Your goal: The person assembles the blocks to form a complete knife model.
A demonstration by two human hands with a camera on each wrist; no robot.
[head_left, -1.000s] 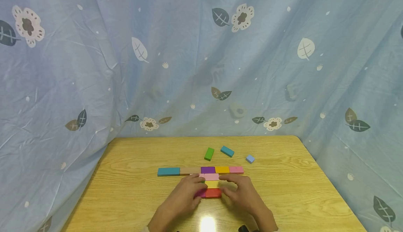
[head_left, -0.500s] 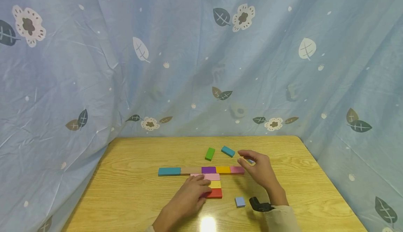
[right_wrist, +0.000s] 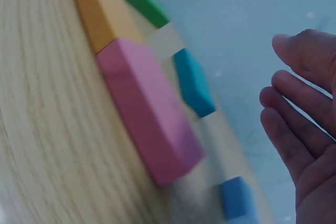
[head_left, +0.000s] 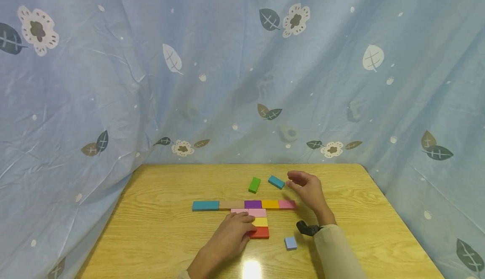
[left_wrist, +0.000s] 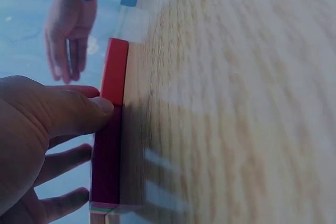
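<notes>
Between the right fingers [head_left: 301, 174] and green block [head_left: 254, 185] lies a teal block [head_left: 276, 182].

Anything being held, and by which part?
The right hand holds nothing. The left hand touches the red block and purple block where they meet; gripping is unclear.

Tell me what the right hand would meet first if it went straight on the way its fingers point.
Most likely the loose teal block, just ahead of the right hand in the head view. Depth is unclear: the hand looks raised, so it might pass above.
</notes>
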